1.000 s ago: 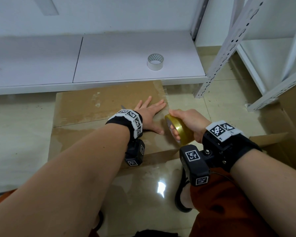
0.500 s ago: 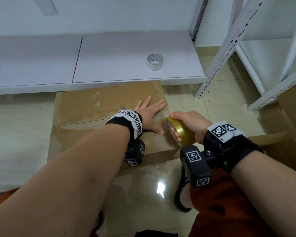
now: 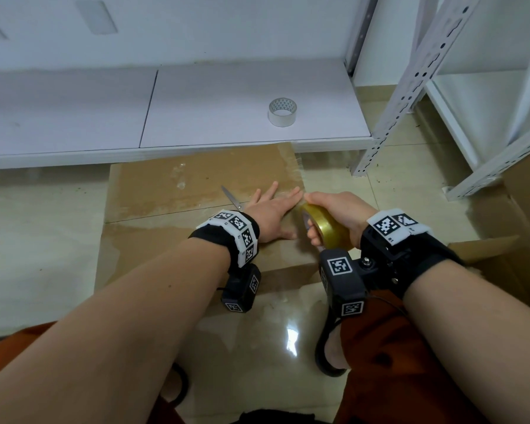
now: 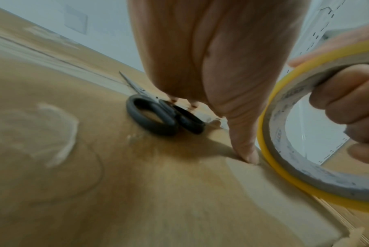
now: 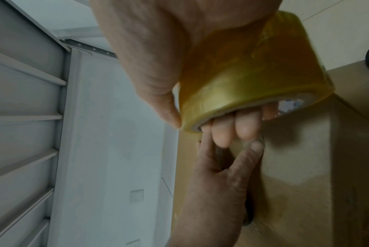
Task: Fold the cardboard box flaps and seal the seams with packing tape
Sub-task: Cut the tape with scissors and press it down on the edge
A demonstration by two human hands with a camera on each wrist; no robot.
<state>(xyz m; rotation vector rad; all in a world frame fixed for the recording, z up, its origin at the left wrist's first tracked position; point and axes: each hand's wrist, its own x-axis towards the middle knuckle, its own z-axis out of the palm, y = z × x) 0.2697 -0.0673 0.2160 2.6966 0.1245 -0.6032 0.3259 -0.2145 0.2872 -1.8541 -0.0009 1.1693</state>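
A brown cardboard box [image 3: 172, 191] lies on the floor with its flaps folded flat and glossy tape over the seams. My left hand [image 3: 273, 209] presses flat on the box top near its right edge, fingers straight [image 4: 242, 150]. My right hand [image 3: 334, 209] grips a yellow tape roll [image 3: 328, 229] just right of that hand, fingers through its core [image 5: 242, 127], thumb on the outside. The roll [image 4: 302, 150] hangs at the box's right edge. Where the tape's free end runs is not clear.
Black-handled scissors [image 3: 231, 198] lie on the box beside the left wrist [image 4: 158, 117]. A clear tape roll [image 3: 282, 112] stands on the low white shelf [image 3: 104, 117] behind the box. A metal rack [image 3: 410, 71] rises at the right, with another cardboard box [image 3: 527, 209] beyond it.
My right hand with the yellow roll has slid a little toward me along the box's right edge. The left hand stays pressed in place.
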